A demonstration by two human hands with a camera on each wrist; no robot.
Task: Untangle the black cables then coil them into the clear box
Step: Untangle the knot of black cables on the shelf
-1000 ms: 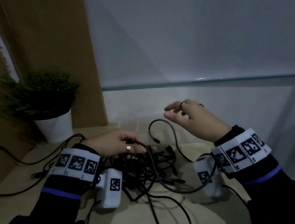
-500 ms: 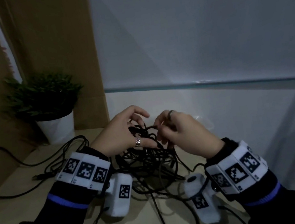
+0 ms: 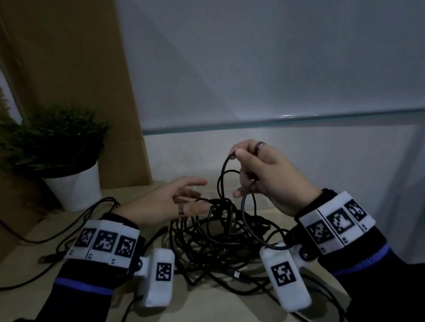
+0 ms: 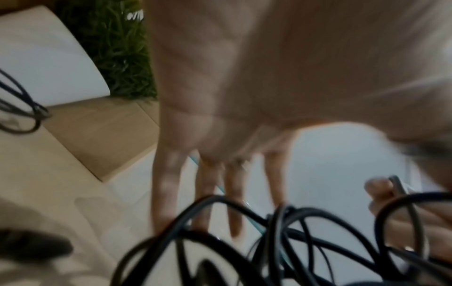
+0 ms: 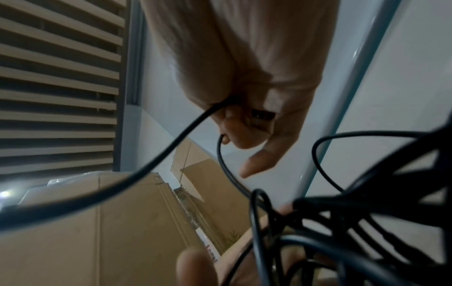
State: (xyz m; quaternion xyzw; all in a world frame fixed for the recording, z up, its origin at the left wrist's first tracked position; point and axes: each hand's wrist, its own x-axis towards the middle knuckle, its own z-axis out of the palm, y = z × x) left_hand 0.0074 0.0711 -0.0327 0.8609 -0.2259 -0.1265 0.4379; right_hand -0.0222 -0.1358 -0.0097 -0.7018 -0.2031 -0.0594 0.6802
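the right hand [image 3: 268, 177] pinches a loop of the black cables [image 3: 225, 238] raised above the tangle; the left hand [image 3: 162, 203] lies beside it, fingers straight, holding nothing.

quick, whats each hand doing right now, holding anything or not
Left hand: open, fingers straight, tips at the tangled cables, gripping nothing.
Right hand: closed, holding up a black cable loop.

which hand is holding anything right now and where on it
The right hand grips a loop of thin black cable lifted from the tangle. The left hand is open, fingers extended, gripping nothing.
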